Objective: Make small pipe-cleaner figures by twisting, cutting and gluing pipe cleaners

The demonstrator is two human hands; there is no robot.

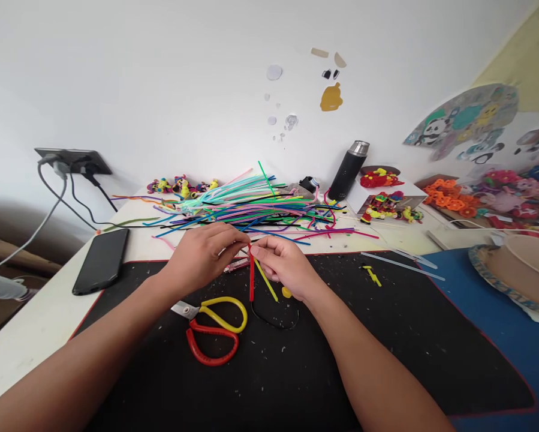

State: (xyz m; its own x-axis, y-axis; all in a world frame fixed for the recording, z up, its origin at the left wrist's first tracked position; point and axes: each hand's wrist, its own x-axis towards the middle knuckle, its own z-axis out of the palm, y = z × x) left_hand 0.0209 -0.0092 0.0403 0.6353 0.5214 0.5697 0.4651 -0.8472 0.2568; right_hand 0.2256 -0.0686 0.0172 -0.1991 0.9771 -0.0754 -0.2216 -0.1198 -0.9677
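Both hands meet above the black mat (296, 384), fingertips nearly touching. My left hand (201, 252) pinches the upper end of a red pipe cleaner (252, 279) that hangs straight down. My right hand (285, 264) is closed at the same spot, its thumb and forefinger on the red strand. A yellow-green pipe cleaner (267, 282) slants down from under the right fingers; its upper end is hidden. Beneath the hands a thin black cord (276, 326) curves over the mat. A small yellow piece (286, 292) shows by the right palm. Scissors (215, 330) with yellow and red handles lie nearer me.
Behind the hands lies a heap of coloured pipe cleaners (251, 204). A phone (102, 261) rests at left, below a power strip (74, 161) with cables. A black flask (349, 171) leans near the wall. Yellow scraps (373, 276) and a round basket (498, 282) are at right.
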